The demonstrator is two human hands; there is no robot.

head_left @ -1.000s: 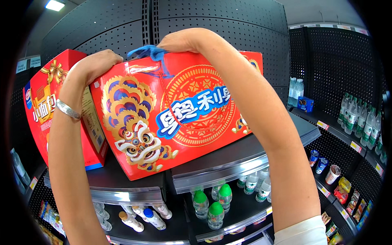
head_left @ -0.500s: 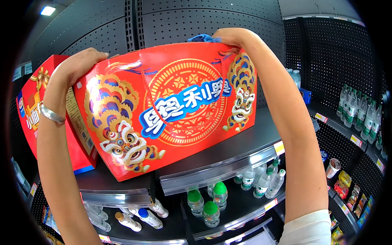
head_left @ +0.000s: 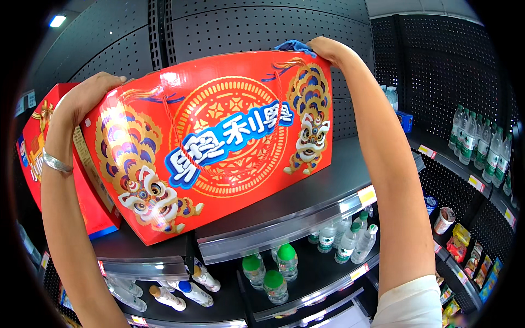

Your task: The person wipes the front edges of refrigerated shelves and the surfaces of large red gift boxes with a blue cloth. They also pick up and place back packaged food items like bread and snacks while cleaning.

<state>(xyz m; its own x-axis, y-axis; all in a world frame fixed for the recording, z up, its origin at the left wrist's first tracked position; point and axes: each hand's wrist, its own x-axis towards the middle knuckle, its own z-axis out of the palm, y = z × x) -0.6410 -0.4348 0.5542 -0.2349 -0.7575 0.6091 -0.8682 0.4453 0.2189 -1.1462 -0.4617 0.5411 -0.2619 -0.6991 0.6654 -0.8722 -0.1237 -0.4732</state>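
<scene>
A large red gift box [head_left: 235,180] with lion-dance figures, a round gold pattern and red cord handles stands on the dark top shelf [head_left: 306,180], set at an angle. My left hand [head_left: 94,92], with a silver bangle [head_left: 57,163] on the wrist, grips the box's upper left edge; its fingertips reach over the top. At the upper right corner, my right hand [head_left: 327,50] is closed on a blue cloth [head_left: 296,47] that lies along the top edge. The box partly hides the right fingers.
Another red gift box [head_left: 82,202] with a gold bow print stands close on the left. Below are white bottles [head_left: 196,294] and green-capped bottles [head_left: 275,286]. A perforated back panel [head_left: 229,27] rises behind. Shelves of water bottles [head_left: 469,139] and snack packs [head_left: 458,246] line the right.
My right hand and the blue cloth have slid right along the box's top edge to its corner. My left hand keeps its hold. The view has shifted slightly.
</scene>
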